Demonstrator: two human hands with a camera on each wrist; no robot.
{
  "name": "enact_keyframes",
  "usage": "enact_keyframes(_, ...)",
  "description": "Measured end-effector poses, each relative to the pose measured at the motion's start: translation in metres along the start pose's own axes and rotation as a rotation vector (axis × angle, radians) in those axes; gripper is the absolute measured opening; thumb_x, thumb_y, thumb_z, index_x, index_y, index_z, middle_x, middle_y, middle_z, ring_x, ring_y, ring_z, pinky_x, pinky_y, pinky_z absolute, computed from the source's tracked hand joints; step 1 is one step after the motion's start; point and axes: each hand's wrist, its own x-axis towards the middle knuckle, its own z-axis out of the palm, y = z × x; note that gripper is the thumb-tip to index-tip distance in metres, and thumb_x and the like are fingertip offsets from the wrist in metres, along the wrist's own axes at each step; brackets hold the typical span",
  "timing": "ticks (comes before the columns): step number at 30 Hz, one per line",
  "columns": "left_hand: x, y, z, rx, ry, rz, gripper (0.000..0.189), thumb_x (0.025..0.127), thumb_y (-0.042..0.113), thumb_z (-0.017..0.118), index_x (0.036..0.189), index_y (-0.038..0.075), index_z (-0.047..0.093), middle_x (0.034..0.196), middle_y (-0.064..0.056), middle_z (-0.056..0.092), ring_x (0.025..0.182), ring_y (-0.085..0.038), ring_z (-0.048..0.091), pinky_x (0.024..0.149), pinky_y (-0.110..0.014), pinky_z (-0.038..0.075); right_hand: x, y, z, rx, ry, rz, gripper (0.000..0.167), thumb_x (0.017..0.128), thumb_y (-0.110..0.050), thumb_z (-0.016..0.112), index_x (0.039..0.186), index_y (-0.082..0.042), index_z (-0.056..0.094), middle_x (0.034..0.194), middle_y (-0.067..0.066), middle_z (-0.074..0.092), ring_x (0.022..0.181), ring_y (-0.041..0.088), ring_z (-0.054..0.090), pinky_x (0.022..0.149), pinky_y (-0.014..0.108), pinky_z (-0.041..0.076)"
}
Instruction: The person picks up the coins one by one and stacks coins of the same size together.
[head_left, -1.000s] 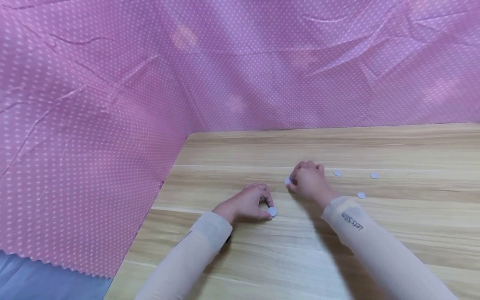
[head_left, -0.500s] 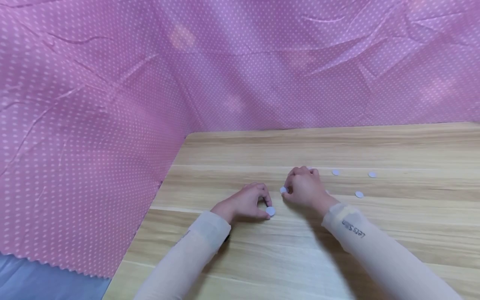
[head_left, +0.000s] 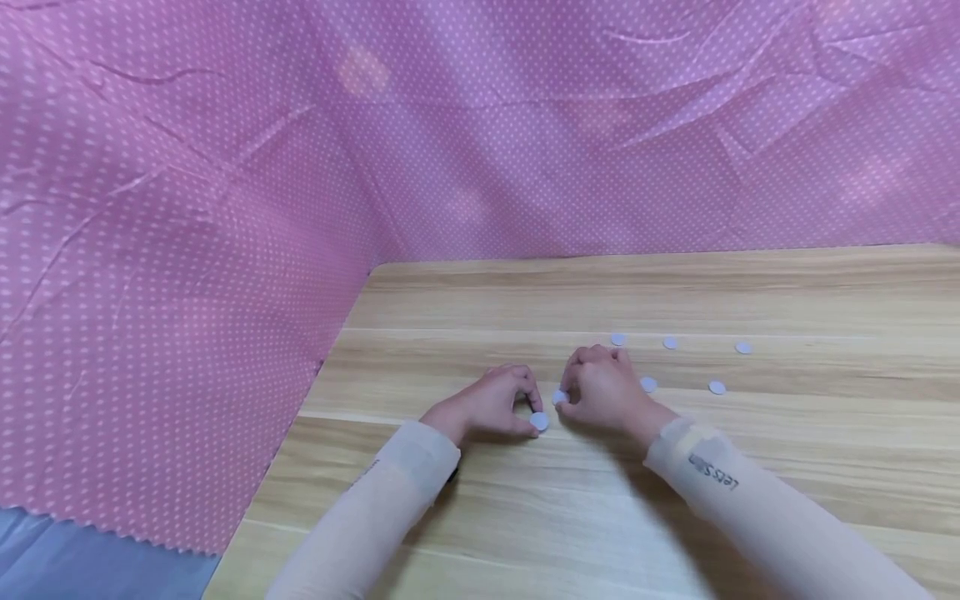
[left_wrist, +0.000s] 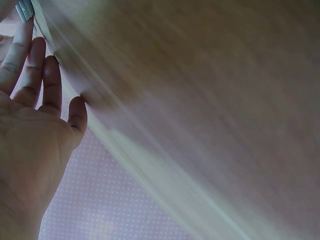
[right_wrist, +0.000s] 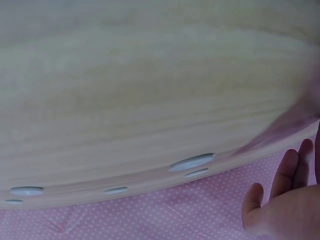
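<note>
At the middle of the table, my left hand (head_left: 495,404) pinches white round discs (head_left: 538,422) between thumb and fingers. The left wrist view shows them edge-on as a small stack (left_wrist: 24,10) at the fingertips of the left hand (left_wrist: 35,135). Just right of it, my right hand (head_left: 603,387) holds another white disc (head_left: 560,397) by thumb and fingers, a small gap from the stack. The right wrist view shows only part of the right hand (right_wrist: 287,205), and its held disc is hidden there.
Several loose white discs lie flat behind and right of my right hand, such as a back-row disc (head_left: 670,342) and a nearer disc (head_left: 717,387). The wooden table (head_left: 450,300) meets pink dotted cloth (head_left: 480,167) at its back and left edges.
The right hand has moved toward the left hand and nearer to me, carrying its disc. Two loose discs behind it have come into sight. The left hand stays in place.
</note>
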Motion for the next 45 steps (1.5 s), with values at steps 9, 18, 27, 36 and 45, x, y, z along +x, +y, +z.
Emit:
enact_keyframes(9, 0.000, -0.005, 0.003, 0.001, 0.002, -0.011, 0.019, 0.074, 0.028, 0.082, 0.085, 0.025, 0.068, 0.095, 0.014, 0.053, 0.096, -0.009, 0.045, 0.092, -0.033, 0.032, -0.004, -0.009, 0.008, 0.038, -0.033, -0.016, 0.017, 0.073, -0.034, 0.078, 0.073, -0.020, 0.068, 0.094, -0.005, 0.057, 0.093, 0.021, 0.053, 0.084, 0.050, 0.040)
enact_keyframes(18, -0.001, -0.008, 0.003, -0.005, 0.015, -0.007, 0.019, 0.073, 0.029, 0.083, 0.085, 0.025, 0.068, 0.096, 0.014, 0.054, 0.094, -0.010, 0.045, 0.087, -0.031, 0.034, -0.007, -0.012, 0.013, 0.071, -0.006, -0.040, 0.018, 0.071, -0.033, 0.078, 0.072, -0.020, 0.066, 0.091, -0.006, 0.056, 0.084, 0.016, 0.053, 0.070, 0.034, 0.045)
enact_keyframes(27, -0.003, -0.013, 0.005, 0.024, 0.026, 0.027, 0.018, 0.074, 0.027, 0.082, 0.085, 0.024, 0.069, 0.095, 0.014, 0.054, 0.095, -0.010, 0.046, 0.089, -0.031, 0.033, -0.005, -0.023, 0.023, 0.103, 0.020, -0.095, 0.019, 0.070, -0.031, 0.079, 0.075, -0.018, 0.066, 0.092, -0.006, 0.056, 0.079, 0.011, 0.051, 0.065, 0.028, 0.045)
enact_keyframes(36, -0.003, -0.013, 0.005, 0.055, 0.030, 0.068, 0.021, 0.073, 0.026, 0.082, 0.086, 0.019, 0.068, 0.095, 0.013, 0.055, 0.096, -0.009, 0.047, 0.094, -0.033, 0.032, -0.003, -0.029, 0.027, 0.119, 0.029, -0.133, 0.021, 0.070, -0.031, 0.080, 0.079, -0.014, 0.069, 0.092, -0.006, 0.056, 0.080, 0.012, 0.051, 0.065, 0.029, 0.044)
enact_keyframes(45, -0.002, -0.013, 0.004, 0.059, 0.018, 0.045, 0.021, 0.073, 0.026, 0.083, 0.086, 0.020, 0.067, 0.095, 0.013, 0.055, 0.097, -0.009, 0.047, 0.093, -0.031, 0.032, -0.002, -0.030, 0.025, 0.122, 0.012, -0.125, 0.023, 0.071, -0.031, 0.080, 0.081, -0.013, 0.069, 0.093, -0.005, 0.057, 0.081, 0.012, 0.052, 0.067, 0.030, 0.045)
